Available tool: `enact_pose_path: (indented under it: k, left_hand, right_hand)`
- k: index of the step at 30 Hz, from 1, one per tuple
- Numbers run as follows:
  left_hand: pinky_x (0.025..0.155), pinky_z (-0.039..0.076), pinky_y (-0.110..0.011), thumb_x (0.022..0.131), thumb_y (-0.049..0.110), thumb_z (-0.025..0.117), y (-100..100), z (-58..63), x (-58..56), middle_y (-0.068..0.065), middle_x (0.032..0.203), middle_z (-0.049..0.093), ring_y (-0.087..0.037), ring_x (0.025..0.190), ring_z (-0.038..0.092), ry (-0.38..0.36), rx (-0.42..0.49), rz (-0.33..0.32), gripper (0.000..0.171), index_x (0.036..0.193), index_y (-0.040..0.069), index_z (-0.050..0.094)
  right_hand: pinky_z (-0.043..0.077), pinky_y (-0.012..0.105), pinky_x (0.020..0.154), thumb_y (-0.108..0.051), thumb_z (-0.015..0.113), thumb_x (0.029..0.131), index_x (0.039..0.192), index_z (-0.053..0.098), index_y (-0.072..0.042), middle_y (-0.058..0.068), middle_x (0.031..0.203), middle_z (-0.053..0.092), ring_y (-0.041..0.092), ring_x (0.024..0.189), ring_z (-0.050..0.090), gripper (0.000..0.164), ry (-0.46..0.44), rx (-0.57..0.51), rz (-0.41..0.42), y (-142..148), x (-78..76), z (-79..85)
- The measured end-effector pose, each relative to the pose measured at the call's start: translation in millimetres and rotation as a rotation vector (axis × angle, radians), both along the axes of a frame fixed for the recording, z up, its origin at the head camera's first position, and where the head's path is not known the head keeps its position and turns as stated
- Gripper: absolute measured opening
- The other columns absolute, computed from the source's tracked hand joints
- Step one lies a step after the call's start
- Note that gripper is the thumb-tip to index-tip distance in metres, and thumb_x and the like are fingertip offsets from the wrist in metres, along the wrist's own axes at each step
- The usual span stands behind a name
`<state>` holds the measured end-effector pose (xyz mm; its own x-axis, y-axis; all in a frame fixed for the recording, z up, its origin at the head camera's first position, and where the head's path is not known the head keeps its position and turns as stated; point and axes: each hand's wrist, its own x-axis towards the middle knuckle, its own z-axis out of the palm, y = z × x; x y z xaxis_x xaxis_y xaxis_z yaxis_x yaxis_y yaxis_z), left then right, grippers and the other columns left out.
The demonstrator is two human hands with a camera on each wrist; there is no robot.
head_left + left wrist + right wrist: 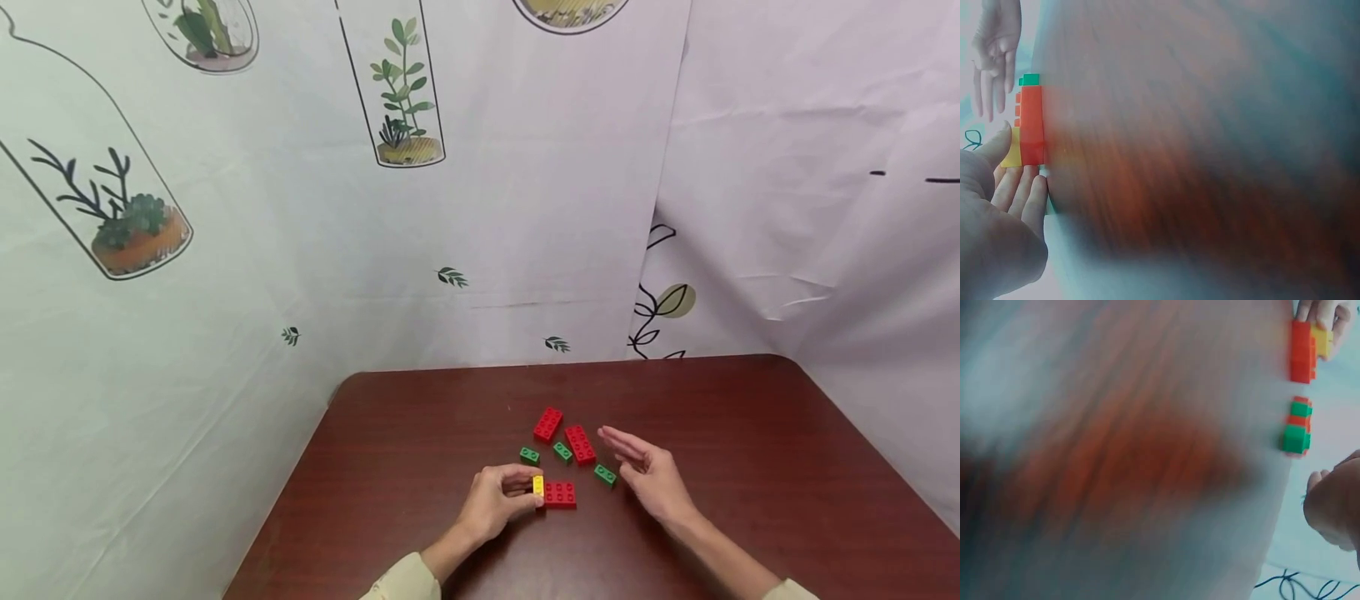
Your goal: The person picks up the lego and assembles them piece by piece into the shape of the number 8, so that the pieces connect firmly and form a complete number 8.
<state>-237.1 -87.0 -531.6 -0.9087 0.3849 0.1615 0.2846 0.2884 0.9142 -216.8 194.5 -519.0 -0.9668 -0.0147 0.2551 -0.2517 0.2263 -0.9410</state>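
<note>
My left hand [491,502] pinches a small yellow brick [537,490] between thumb and fingers. The yellow brick sits on top of the left end of a red brick [560,495], whose other studs show bare. In the left wrist view the thumb lies at the yellow brick [1013,147] and the fingertips reach the end of the red brick [1032,122]. My right hand [656,481] is held to the right of the bricks, fingers extended and holding nothing. Nearest to it lies a green brick [605,475].
Behind the worked brick lie two more red bricks, one farther back [548,424] and another red brick [581,445] to its right. A green brick [529,456] and another green brick [562,452] lie near them. The brown table [390,450] meets a patterned cloth backdrop [495,208].
</note>
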Motion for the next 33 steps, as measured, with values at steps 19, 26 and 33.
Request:
enact_pose_path:
  k: [19,26,33]
  left_hand:
    - [0.087,0.060,-0.024,0.086,0.006,0.089,0.4,1.5,-0.7,-0.004,0.107,0.080,-0.013,0.101,0.076,-0.002,-0.014,-0.003,0.032,0.117,0.004,0.080]
    - [0.087,0.059,-0.023,0.086,0.006,0.089,0.4,1.0,-0.8,-0.004,0.107,0.080,-0.013,0.101,0.076,-0.001,-0.019,0.001,0.032,0.117,0.004,0.080]
    - [0.086,0.059,-0.023,0.086,0.006,0.089,0.0,1.5,-0.6,-0.004,0.108,0.080,-0.014,0.101,0.076,-0.018,-0.019,-0.001,0.032,0.117,0.004,0.080]
  right_hand:
    - [0.046,0.021,0.082,0.026,0.048,0.088,0.153,0.052,0.006,0.024,0.151,0.056,0.036,0.142,0.047,0.067,-0.143,0.104,0.219,11.9,-5.1,-11.2]
    - [0.048,0.016,0.089,0.026,0.052,0.089,0.150,0.056,0.004,0.020,0.149,0.060,0.033,0.140,0.050,0.065,-0.137,0.144,0.185,8.5,-4.5,-11.4]
    - [0.046,0.021,0.077,0.026,0.056,0.090,0.149,0.057,0.005,0.021,0.146,0.062,0.034,0.139,0.050,0.063,-0.140,0.134,0.170,6.7,-2.6,-10.8]
